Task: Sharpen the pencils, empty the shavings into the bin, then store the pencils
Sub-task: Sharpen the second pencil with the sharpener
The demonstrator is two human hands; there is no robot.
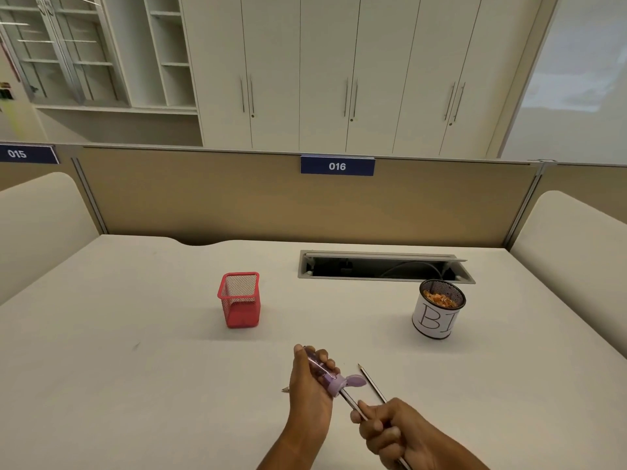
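Alignment is what the coming twist turns on: your left hand (307, 385) is wrapped round the purple sharpener (330, 383), fingers curled over its clear barrel. The pencil (353, 404) enters its mouth from the lower right. The long axis of both runs on one slanted line, from the far left down toward you on the right. Your right hand (386, 432) pinches that pencil just behind the sharpener, fingers closed round the shaft, so it is the hand that should do the turning while the left keeps the barrel from rolling; I judge that any bend between the two axes risks snapping the lead. Count three pencils: the one in the sharpener, a second pencil (371, 383) lying on the desk (152, 351) just right of it and roughly parallel, and a third pencil (285, 389) of which only the tip shows left of your left wrist. There is one sharpener, one red mesh cup (239, 301) standing far left with nothing visible inside, and one bin (431, 320) far right, holding shavings (441, 298). The bin lies nearer your right hand, the cup nearer your left.
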